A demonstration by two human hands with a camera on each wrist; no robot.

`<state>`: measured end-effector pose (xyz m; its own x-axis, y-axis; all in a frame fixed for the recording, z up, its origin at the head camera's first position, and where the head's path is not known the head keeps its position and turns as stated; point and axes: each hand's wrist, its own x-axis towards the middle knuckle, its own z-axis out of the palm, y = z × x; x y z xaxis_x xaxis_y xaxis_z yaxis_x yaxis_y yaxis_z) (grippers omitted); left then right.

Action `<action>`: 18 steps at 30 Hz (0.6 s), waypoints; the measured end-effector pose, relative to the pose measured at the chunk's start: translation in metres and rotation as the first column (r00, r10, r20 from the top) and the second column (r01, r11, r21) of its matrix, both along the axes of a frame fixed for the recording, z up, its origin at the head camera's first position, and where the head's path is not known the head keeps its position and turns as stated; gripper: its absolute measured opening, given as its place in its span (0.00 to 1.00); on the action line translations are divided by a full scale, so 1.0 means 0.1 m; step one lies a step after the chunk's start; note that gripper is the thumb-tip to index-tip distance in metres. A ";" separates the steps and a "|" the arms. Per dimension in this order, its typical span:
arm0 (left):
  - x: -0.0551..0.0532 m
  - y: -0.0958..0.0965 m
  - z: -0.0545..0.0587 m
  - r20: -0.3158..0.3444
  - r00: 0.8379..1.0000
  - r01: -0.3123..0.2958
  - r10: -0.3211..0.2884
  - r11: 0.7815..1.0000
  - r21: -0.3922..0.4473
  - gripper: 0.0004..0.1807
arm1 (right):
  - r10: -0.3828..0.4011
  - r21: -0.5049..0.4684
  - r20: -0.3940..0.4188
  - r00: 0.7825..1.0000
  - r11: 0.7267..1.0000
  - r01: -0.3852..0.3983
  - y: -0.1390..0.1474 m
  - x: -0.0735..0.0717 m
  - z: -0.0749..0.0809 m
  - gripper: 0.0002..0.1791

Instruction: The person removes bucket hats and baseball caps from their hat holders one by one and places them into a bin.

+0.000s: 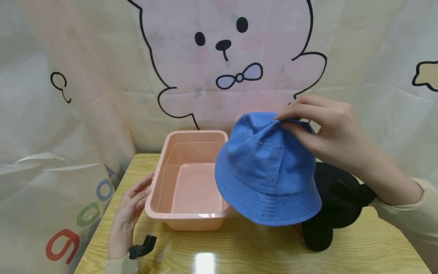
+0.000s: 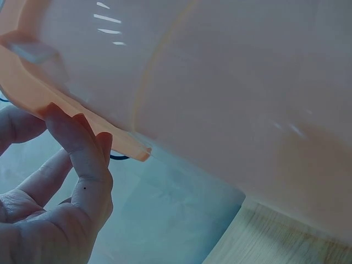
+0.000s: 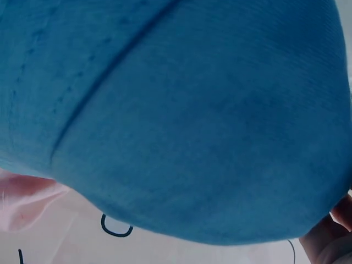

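Left grip [image 1: 128,211] — loose, touches tub [image 1: 186,216] | right grip [image 1: 330,127] — pinches blue hat [image 1: 265,171]

On the cloth [image 1: 44,182], to the left of the left hand [image 1: 128,213], we read a slanting row of letters: a red one [image 1: 74,249], g or perhaps 9, then a green o [image 1: 97,208] and a blue o [image 1: 98,191]. We could not make out the purple mark [image 1: 110,171] beyond.
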<state>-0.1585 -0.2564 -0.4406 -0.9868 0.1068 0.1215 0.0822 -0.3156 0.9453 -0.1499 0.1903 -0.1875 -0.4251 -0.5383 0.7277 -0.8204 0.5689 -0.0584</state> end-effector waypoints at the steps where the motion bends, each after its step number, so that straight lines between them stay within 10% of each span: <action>1: 0.00 0.00 0.00 0.001 1.000 0.001 -0.001 1.000 0.002 0.22 | 0.000 -0.011 0.002 1.000 1.000 0.000 -0.09 0.06 0.05 0.13; 18: 0.00 -0.01 -0.01 -0.033 0.999 0.015 -0.015 1.000 0.003 0.23 | -0.005 -0.091 0.018 1.000 0.996 0.007 -0.49 -0.05 0.06 0.09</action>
